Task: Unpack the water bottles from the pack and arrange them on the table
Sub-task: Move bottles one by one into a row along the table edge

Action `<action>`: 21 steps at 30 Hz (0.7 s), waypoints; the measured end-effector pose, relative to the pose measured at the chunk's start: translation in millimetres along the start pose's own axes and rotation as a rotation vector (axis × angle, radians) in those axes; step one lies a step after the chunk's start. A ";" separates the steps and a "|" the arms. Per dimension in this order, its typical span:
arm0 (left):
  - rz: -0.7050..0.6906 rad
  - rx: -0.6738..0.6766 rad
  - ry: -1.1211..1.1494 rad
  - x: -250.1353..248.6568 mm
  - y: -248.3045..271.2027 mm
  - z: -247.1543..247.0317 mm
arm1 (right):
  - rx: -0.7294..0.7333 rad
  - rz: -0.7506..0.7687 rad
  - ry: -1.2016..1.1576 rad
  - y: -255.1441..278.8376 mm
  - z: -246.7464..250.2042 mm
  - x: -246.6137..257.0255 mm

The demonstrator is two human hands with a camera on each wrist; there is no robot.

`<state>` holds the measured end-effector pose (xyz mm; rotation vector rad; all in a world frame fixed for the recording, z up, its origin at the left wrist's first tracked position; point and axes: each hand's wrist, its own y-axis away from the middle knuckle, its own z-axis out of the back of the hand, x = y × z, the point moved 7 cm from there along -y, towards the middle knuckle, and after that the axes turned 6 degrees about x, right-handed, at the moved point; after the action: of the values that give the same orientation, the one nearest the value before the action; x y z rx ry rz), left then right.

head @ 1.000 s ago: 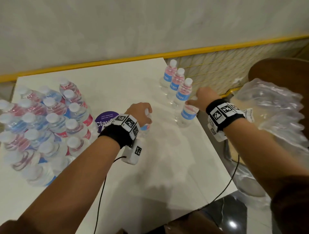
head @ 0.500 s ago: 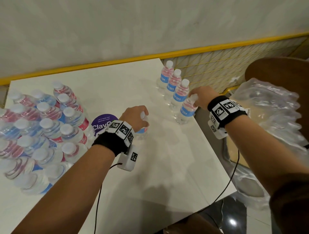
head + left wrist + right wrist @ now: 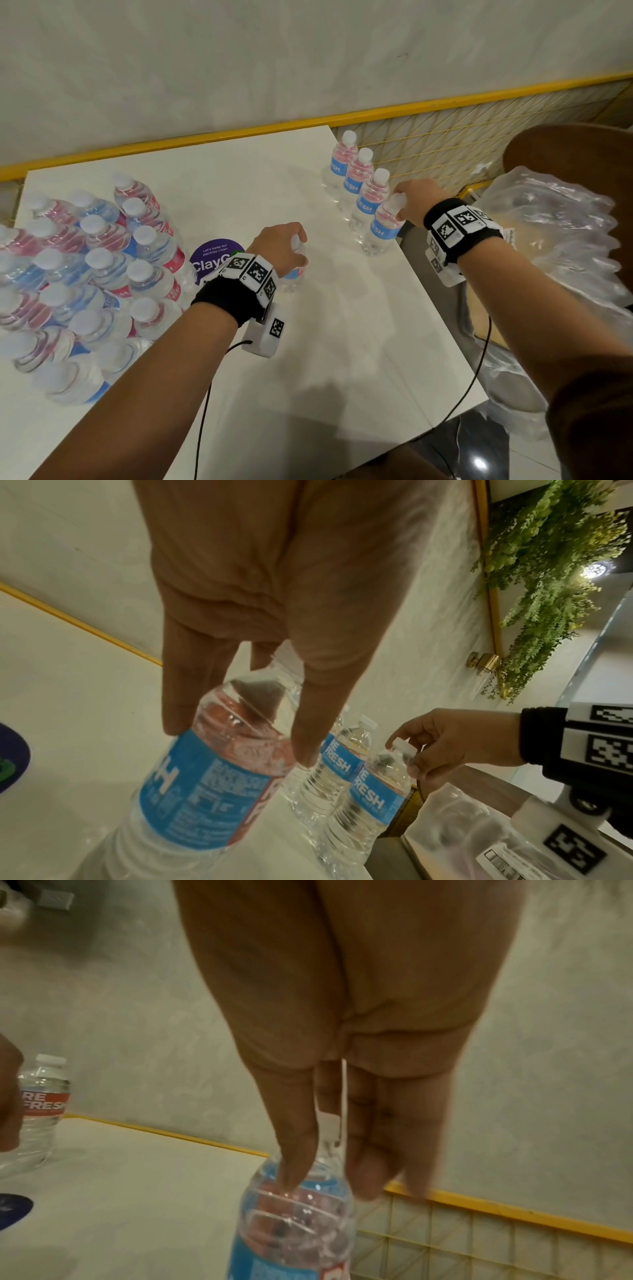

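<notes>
Your left hand [image 3: 279,245] is curled over the top of one water bottle [image 3: 209,783] near the middle of the tabletop [image 3: 342,342]. In the left wrist view the fingers [image 3: 185,696] reach down past the shoulder to the label, and the bottle leans; whether its base touches the tabletop, you cannot tell.

Your right hand [image 3: 416,202] pinches the cap of the nearest bottle [image 3: 382,226] in the row of four at the right edge. This one stands just beside its neighbour [image 3: 368,198], close to the corner.

The pack [image 3: 78,274] sits at the left, a large cluster of bottles, capped and close together. Whether wrap is on them is not clear. A purple sticker [image 3: 212,255] lies between the pack and your left hand. Loose clear plastic [image 3: 555,246] is heaped off the tabletop to the right.

Handling, as judged: the bottles look full, so moderately heavy for their size. Walls are thin and ribbed and likely to dent under a squeeze. The label band is smooth and may slip. Best hold is the stiff neck or cap. Risk: the row bottle stands close to the edge and a nudge could tip it off.
</notes>
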<state>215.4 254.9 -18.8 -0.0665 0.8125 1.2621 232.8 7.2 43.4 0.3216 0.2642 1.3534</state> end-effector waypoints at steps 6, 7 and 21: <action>0.017 -0.090 0.154 17.3 17.8 26.5 | -0.216 0.228 -0.223 37.3 -11.4 55.0; 0.019 -0.167 0.161 21.9 24.0 38.2 | -0.155 0.334 -0.284 45.0 -19.2 74.4; 0.597 -0.431 -0.135 123.0 58.2 106.5 | 0.053 0.522 -0.289 57.2 -48.3 140.9</action>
<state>227.8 424.8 10.0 -0.0867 0.4380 1.9720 190.9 159.4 20.0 0.6562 -0.0322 1.7891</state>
